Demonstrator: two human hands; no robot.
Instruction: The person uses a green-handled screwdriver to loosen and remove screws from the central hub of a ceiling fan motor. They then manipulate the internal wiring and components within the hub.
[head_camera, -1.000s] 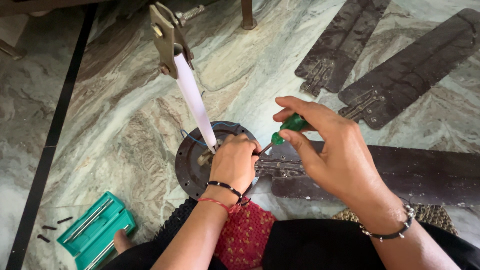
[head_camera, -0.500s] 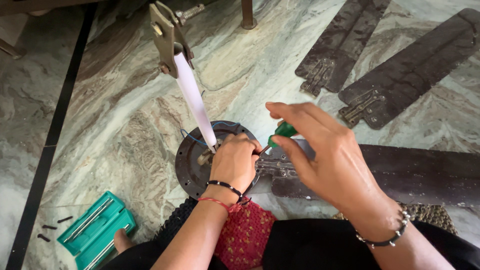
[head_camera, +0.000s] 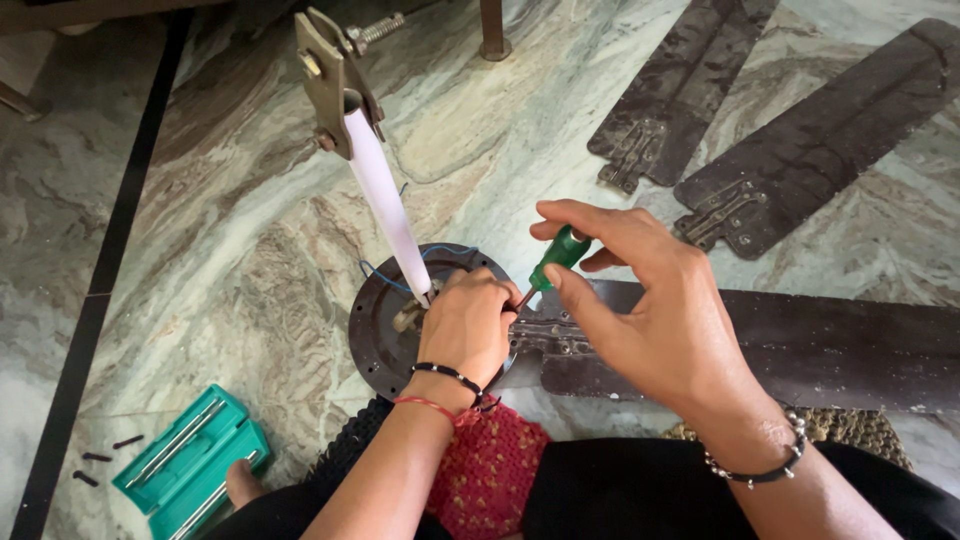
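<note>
A person is sitting on a marble floor (head_camera: 200, 230), looking down at their own two hands. The right hand (head_camera: 660, 320) is closing its grip around the green handle of a screwdriver (head_camera: 552, 262), pinching it between thumb and fingertips. The tip is slanting down to the left, just beside the left hand (head_camera: 470, 325). The left hand is pressing down, fingers curled, on a round dark fan motor (head_camera: 385, 320); its grip is closed against the motor's rim. A white rod (head_camera: 385, 205) is rising from the motor, just left of that hand. A dark fan blade (head_camera: 800, 345) is lying under the right hand. Two more blades (head_camera: 760, 130) are lying well beyond it. A teal tool case (head_camera: 190, 470) is sitting far left of the left forearm.
</note>
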